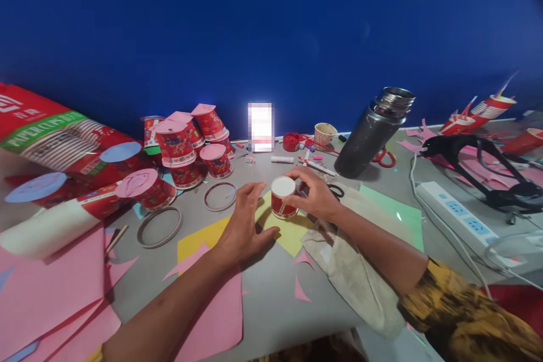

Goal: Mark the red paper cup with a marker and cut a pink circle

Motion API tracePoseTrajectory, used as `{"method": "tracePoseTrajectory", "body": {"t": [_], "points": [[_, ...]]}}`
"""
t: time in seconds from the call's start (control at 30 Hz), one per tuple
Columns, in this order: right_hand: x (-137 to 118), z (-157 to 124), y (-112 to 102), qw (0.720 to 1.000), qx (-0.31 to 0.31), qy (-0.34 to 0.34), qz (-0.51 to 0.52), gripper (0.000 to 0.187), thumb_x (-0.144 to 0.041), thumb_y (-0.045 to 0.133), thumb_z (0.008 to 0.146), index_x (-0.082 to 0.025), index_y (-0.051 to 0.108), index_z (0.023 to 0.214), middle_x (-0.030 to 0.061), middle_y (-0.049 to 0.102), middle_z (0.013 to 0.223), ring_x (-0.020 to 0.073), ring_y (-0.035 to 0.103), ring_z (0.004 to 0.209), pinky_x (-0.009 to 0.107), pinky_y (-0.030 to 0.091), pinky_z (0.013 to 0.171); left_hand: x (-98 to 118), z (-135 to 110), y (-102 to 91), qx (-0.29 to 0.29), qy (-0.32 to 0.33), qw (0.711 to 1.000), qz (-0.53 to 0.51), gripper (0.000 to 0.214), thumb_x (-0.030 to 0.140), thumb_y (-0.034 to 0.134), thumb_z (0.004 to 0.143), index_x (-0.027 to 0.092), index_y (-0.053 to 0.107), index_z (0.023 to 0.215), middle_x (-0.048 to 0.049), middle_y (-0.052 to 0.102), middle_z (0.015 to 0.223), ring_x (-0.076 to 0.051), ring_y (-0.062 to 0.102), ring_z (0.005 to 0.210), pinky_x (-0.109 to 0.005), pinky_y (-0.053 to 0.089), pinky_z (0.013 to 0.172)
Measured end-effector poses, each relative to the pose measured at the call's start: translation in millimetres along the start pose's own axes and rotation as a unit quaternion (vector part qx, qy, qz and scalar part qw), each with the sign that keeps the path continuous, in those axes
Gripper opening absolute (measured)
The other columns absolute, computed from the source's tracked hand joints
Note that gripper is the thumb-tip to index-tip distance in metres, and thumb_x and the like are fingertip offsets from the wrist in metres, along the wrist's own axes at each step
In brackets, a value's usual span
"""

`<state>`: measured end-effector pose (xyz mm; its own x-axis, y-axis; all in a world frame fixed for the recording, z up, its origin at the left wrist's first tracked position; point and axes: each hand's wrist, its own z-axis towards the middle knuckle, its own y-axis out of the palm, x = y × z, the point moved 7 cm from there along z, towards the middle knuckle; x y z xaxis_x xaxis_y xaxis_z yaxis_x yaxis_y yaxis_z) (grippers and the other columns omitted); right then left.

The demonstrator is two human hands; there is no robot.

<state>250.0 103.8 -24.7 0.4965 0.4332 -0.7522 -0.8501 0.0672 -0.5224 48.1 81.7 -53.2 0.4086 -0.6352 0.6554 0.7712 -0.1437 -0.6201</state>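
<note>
A red patterned paper cup (283,203) stands upside down, its white base facing up, on a sheet of yellow paper (292,237). My right hand (316,192) grips the cup's right side between thumb and fingers. Just left of the cup, my left hand (248,218) is open, thumb and fingers spread apart, with nothing in it. A gap shows between its fingers and the cup. Black-handled scissors (336,190) lie partly hidden behind my right wrist. A grey cloth (352,277) lies under my right forearm.
Stacked red cups (173,144) with pink paper tops stand at left, near tape rings (159,227) and pink paper sheets (51,294). A dark flask (367,136) stands behind my right hand. A power strip (462,215) and black headgear (487,169) lie at right. Markers (282,159) lie behind.
</note>
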Motion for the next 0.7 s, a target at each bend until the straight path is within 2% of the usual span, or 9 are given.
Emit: {"method": "tracePoseTrajectory", "body": {"t": [0.07, 0.17, 0.27, 0.33, 0.47, 0.6, 0.7], "points": [[-2.9, 0.0, 2.6, 1.000, 0.000, 0.010, -0.021, 0.055, -0.061, 0.091, 0.077, -0.022, 0.070, 0.110, 0.0099, 0.073, 0.115, 0.0291, 0.068, 0.109, 0.040, 0.054, 0.091, 7.9, 1.6, 2.8, -0.019, 0.021, 0.998, 0.057, 0.111, 0.020, 0.084, 0.079, 0.039, 0.022, 0.169, -0.0144, 0.034, 0.164, -0.040, 0.049, 0.150, -0.063, 0.056, 0.117], [-0.7, -0.4, 8.6, 0.998, -0.016, 0.056, -0.004, 0.057, -0.063, 0.092, 0.074, -0.022, 0.069, 0.106, 0.0058, 0.073, 0.106, 0.0250, 0.068, 0.097, 0.037, 0.054, 0.085, 15.9, 5.0, 6.6, -0.026, 0.052, 0.991, 0.118, 0.115, 0.023, 0.088, 0.078, 0.037, 0.019, 0.170, -0.0162, 0.037, 0.165, -0.043, 0.049, 0.151, -0.065, 0.053, 0.119], [6.0, -1.3, 15.9, 0.990, -0.050, 0.100, 0.091, 0.056, -0.066, 0.086, 0.081, -0.022, 0.068, 0.109, 0.0038, 0.074, 0.101, 0.0199, 0.067, 0.087, 0.033, 0.054, 0.079, 14.9, 8.0, 7.8, -0.017, 0.070, 0.986, 0.149, 0.117, 0.025, 0.092, 0.077, 0.036, 0.020, 0.169, -0.0177, 0.041, 0.164, -0.044, 0.050, 0.152, -0.066, 0.050, 0.121], [11.2, -1.6, 17.8, 0.980, -0.053, 0.115, 0.152, 0.056, -0.067, 0.080, 0.086, -0.021, 0.068, 0.114, 0.0049, 0.073, 0.102, 0.0191, 0.068, 0.087, 0.032, 0.055, 0.078, 9.9, 9.6, 5.3, -0.004, 0.061, 0.985, 0.161, 0.116, 0.024, 0.093, 0.075, 0.033, 0.023, 0.168, -0.0185, 0.042, 0.164, -0.044, 0.050, 0.151, -0.066, 0.050, 0.121], [19.5, -2.3, 19.0, 0.979, -0.046, 0.118, 0.160, 0.045, -0.057, 0.077, 0.092, -0.019, 0.069, 0.116, 0.0059, 0.073, 0.100, 0.0200, 0.069, 0.090, 0.031, 0.055, 0.077, 1.4, 11.3, -2.3, 0.018, 0.030, 0.985, 0.168, 0.112, 0.025, 0.092, 0.075, 0.028, 0.028, 0.166, -0.0193, 0.041, 0.163, -0.043, 0.049, 0.153, -0.063, 0.050, 0.122], [19.6, -2.1, 21.6, 0.984, -0.061, 0.104, 0.129, 0.032, -0.047, 0.072, 0.097, -0.020, 0.071, 0.114, 0.0055, 0.075, 0.101, 0.0193, 0.069, 0.092, 0.031, 0.054, 0.080, 7.2, 10.7, -11.2, 0.060, 0.064, 0.982, 0.167, 0.101, 0.033, 0.086, 0.086, 0.028, 0.027, 0.168, -0.0185, 0.047, 0.157, -0.040, 0.052, 0.149, -0.060, 0.052, 0.121], [16.5, -1.6, 22.0, 0.985, -0.079, 0.097, 0.122, 0.028, -0.044, 0.069, 0.099, -0.020, 0.073, 0.112, 0.0049, 0.076, 0.100, 0.0191, 0.069, 0.092, 0.031, 0.053, 0.081, 12.2, 10.5, -13.0, 0.053, 0.096, 0.983, 0.148, 0.076, 0.039, 0.074, 0.099, 0.033, 0.036, 0.164, -0.0149, 0.054, 0.153, -0.037, 0.057, 0.143, -0.059, 0.053, 0.119]]}}
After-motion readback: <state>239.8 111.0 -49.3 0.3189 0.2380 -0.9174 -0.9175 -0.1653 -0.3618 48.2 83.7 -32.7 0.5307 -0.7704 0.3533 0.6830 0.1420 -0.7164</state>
